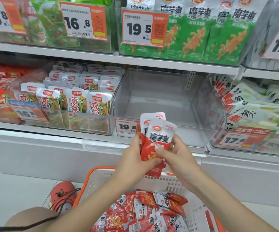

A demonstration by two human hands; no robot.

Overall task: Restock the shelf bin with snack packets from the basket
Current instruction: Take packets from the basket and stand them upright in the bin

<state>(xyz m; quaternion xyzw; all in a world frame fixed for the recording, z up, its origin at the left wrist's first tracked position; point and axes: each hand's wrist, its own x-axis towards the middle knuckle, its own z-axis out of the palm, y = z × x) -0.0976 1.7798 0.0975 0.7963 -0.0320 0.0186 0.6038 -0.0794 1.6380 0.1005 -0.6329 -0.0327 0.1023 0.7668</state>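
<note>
**Red snack packets held up before the clear bin**

While both hands meet in front of the shelf edge, a small stack of red-and-white foil snack packets point(157, 139) stands upright between them, above the basket and just below the front of the clear plastic shelf bin point(202, 104). Left hand point(133, 158) grips the stack from the left, fingers curled round its lower edge; right hand point(175, 153) pinches it from the right, thumb pressed on the red front. Below, the white plastic basket with orange rim point(91, 178) holds a loose heap of matching red packets point(152, 211). An orange-and-white price tag reading 19.5 point(127, 127) sits on the bin's front. Left of it, a neighbouring clear bin point(85, 121) is packed with white-topped packets.
</note>
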